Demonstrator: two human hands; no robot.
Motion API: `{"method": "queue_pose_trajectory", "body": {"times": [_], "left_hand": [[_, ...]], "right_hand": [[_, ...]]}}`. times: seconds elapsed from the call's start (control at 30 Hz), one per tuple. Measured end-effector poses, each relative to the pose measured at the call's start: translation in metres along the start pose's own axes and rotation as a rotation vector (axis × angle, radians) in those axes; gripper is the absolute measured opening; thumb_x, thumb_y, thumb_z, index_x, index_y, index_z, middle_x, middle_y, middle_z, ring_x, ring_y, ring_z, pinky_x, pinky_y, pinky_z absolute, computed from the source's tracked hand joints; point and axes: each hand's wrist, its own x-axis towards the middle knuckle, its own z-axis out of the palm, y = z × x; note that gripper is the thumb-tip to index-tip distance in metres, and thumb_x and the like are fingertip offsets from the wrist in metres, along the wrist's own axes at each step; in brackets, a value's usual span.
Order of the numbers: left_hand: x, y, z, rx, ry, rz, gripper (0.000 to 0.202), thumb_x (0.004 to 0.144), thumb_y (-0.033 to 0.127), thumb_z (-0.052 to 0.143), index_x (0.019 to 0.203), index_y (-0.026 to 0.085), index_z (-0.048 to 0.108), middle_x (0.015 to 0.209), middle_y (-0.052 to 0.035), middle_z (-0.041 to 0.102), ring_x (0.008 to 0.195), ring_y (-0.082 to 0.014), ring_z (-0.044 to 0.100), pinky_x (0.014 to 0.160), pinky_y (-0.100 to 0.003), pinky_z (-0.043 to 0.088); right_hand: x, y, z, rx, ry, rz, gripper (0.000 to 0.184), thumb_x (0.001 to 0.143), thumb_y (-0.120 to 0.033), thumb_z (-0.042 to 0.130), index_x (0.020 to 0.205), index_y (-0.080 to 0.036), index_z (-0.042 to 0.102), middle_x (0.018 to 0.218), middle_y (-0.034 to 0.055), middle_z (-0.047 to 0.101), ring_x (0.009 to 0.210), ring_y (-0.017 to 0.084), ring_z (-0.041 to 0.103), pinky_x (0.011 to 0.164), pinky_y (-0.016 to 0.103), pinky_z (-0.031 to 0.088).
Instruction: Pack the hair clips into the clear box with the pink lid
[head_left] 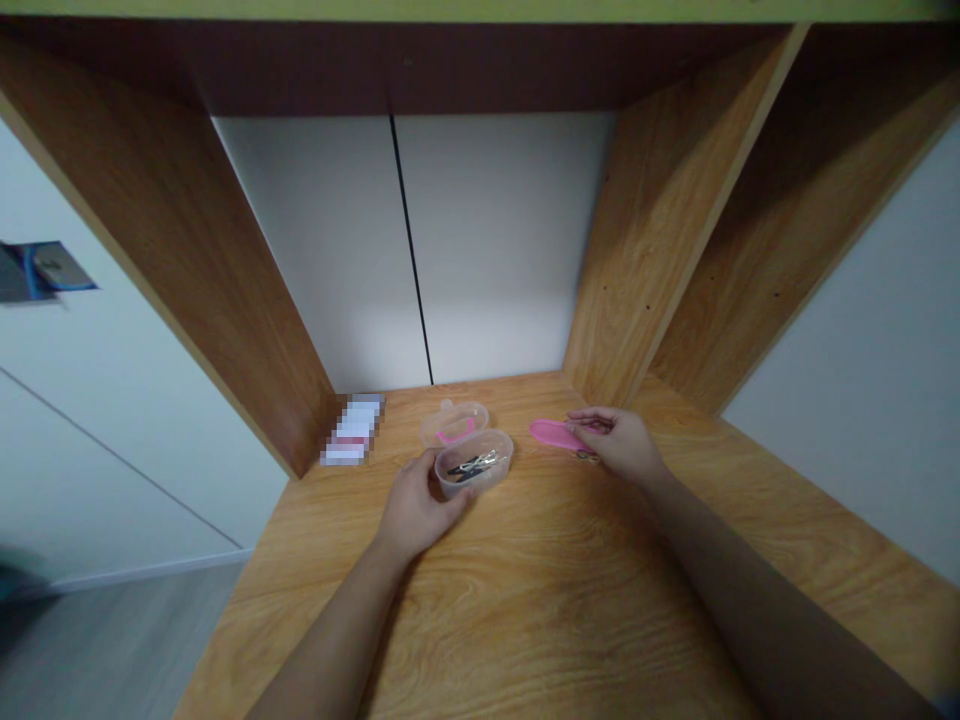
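Observation:
My left hand is wrapped round the near left side of a clear oval plastic box, thumb along its front. Several black and pale metal hair clips lie inside. The box's clear lid, which has a pink handle, is swung back behind it. To the right, my right hand has its thumb and fingers closed at the right end of a shallow pink oval tray, partly hiding it. Just below those fingers show small dark metal pieces, too small to name.
A phone-like flat object, its face blurred out, lies at the back left by the wooden side panel. Wooden panels stand at right, a white back wall behind, and a shelf overhead. The wooden tabletop extends toward me.

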Motion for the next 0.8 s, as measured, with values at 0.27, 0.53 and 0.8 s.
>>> {"method": "queue_pose_trajectory", "body": {"times": [0.27, 0.53, 0.8], "left_hand": [[0.000, -0.001, 0.000, 0.033, -0.008, 0.047, 0.040, 0.076, 0.034, 0.076, 0.112, 0.021, 0.063, 0.104, -0.0071, 0.074, 0.094, -0.0245, 0.069, 0.086, -0.037, 0.055], [0.000, -0.001, -0.001, 0.039, -0.015, 0.041, 0.039, 0.076, 0.033, 0.077, 0.111, 0.021, 0.063, 0.105, -0.0065, 0.073, 0.095, -0.0238, 0.069, 0.087, -0.037, 0.055], [-0.001, 0.003, -0.002, 0.035, -0.013, 0.042, 0.040, 0.076, 0.034, 0.077, 0.111, 0.021, 0.063, 0.105, -0.0066, 0.074, 0.095, -0.0244, 0.069, 0.087, -0.037, 0.055]], "right_hand": [[-0.006, -0.012, -0.006, -0.271, -0.028, -0.223, 0.024, 0.078, -0.036, 0.071, 0.092, -0.018, 0.078, 0.090, 0.0098, 0.078, 0.081, 0.023, 0.073, 0.074, 0.033, 0.060], [-0.004, -0.009, -0.010, -0.372, 0.078, -0.273, 0.025, 0.080, -0.038, 0.067, 0.092, -0.019, 0.079, 0.091, 0.0088, 0.077, 0.084, 0.023, 0.072, 0.079, 0.035, 0.056], [0.000, -0.002, -0.010, -0.300, -0.037, -0.112, 0.027, 0.080, -0.037, 0.070, 0.097, -0.018, 0.078, 0.087, 0.0075, 0.078, 0.075, 0.021, 0.071, 0.071, 0.031, 0.058]]}}
